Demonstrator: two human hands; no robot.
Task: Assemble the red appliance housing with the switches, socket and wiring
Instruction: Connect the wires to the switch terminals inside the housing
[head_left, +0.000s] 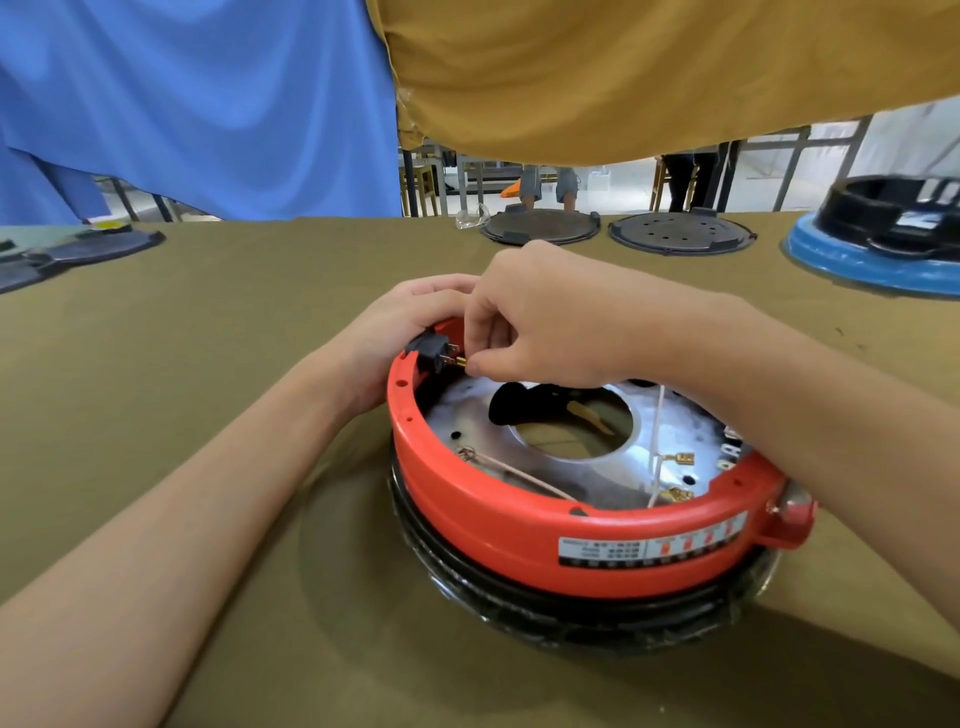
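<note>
Pinching brass terminal in right hand, touching socket, left hand behind

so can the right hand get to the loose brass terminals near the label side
Probably yes: the terminals lie uncovered on the metal plate, under the right forearm. But the right hand is pinching a connector at the socket.

A label stood on the outer wall of the red housing, with white fields of small print and a row of red marks, all too blurred to read. On the black part resting on the blue ring at far right, large white letters showed only in part, perhaps a "U", and could not be read as a word.
</note>
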